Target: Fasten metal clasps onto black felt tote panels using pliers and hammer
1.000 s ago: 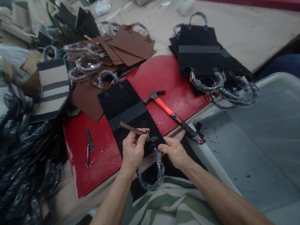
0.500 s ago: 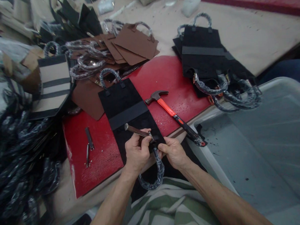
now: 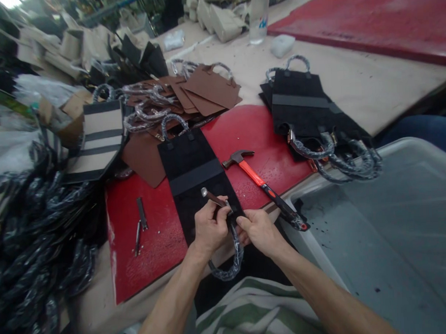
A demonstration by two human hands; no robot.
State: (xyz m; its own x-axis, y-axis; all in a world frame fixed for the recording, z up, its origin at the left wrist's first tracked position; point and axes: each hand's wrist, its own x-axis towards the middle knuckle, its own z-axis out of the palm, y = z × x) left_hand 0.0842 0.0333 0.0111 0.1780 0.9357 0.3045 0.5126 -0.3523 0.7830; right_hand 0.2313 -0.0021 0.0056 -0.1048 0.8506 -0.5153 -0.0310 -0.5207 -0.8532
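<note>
Left hand [image 3: 211,229] pinches a metal rod [image 3: 214,198] slanting forward-left over a black panel [image 3: 187,156]; right hand [image 3: 261,230] pinches the panel's edge.

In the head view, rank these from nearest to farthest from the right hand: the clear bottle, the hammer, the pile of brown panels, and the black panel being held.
From the right hand:
1. Black panel, at its fingertips.
2. Hammer, just ahead on the red board.
3. Brown panels, ahead to the left.
4. Clear bottle, far across the table.
</note>
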